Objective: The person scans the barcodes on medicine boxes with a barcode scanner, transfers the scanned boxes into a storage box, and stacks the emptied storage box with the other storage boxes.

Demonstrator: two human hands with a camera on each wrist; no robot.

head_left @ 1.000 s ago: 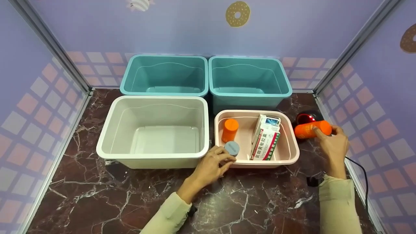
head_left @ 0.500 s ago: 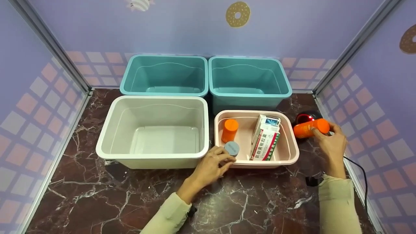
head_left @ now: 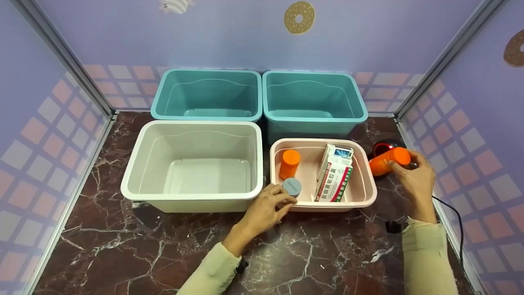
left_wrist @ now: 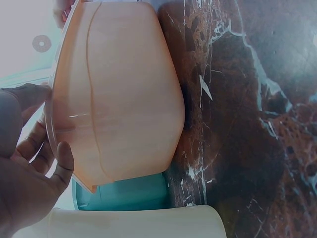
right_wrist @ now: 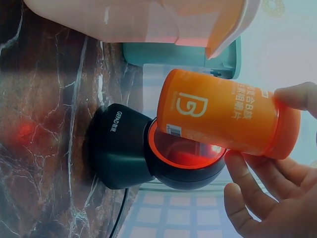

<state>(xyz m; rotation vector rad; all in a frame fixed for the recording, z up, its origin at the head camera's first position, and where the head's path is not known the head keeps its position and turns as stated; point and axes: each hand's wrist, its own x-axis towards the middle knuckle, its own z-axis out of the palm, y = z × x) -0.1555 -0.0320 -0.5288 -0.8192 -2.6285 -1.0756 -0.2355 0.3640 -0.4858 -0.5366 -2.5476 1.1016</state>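
Note:
My right hand [head_left: 416,182] pinches an orange bottle [head_left: 387,160] by its capped end. The bottle is tilted in front of a black barcode scanner [right_wrist: 131,144] with a red-lit window; a small barcode shows near the bottle's base in the right wrist view. My left hand [head_left: 268,207] holds the rim of the pink bin [head_left: 364,196] at its near left corner, fingertips curled at the edge. Inside that bin stand another orange bottle [head_left: 290,164] and a grey-capped container [head_left: 292,187], close by my left fingers. Medicine boxes [head_left: 335,180] lean on the bin's right side.
A large white bin [head_left: 192,196] stands left of the pink one. Two teal bins [head_left: 206,116] stand behind, against the back wall. A black cable [head_left: 458,217] runs along the right wall on the marble-patterned table [head_left: 123,250].
My right hand has shifted slightly left and turned the orange bottle, so its capped end has moved left and up. The left hand has stayed in place.

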